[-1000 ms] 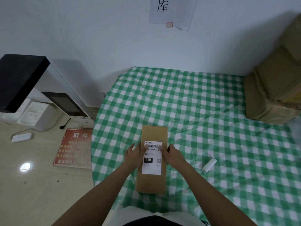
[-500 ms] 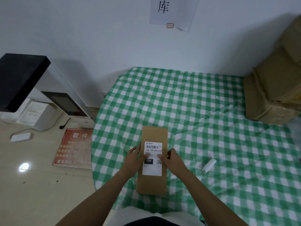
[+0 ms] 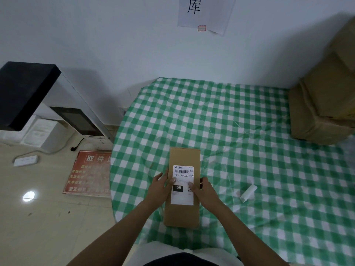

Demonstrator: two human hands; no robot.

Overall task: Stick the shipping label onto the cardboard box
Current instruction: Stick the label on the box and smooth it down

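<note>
Table [image 3: 249,116], green-and-white check cloth, set against a white wall. Stacked brown cartons [image 3: 324,104] fill its far right corner, well apart from the work.

Cardboard box [image 3: 183,214] lies flat near the table's front left edge, directly ahead of the person. Long axis runs away from the body, toward the wall. Far end and near end of the lid are bare.

Shipping label [image 3: 182,196], white, sits on the box top around the middle, its long side following the box's long side. It looks flat, edges parallel to the box edges; barcode end is farthest from the person.

Left hand [image 3: 159,189] rests at the box's left edge, fingers loosely spread, thumb tip on the label's left margin. Right hand [image 3: 206,191] mirrors it at the right edge, thumb on the label's right margin. Neither hand is closed on anything; both press with flat digits.

Both hands are equally near. The thumbs sit about mid-label, so unpressed paper lies up toward the barcode and down toward the body, along the long axis. Judgement: label placed, smoothing in progress.

Small white roll [image 3: 248,193] lies on the cloth right of the box, apart from it.
</note>
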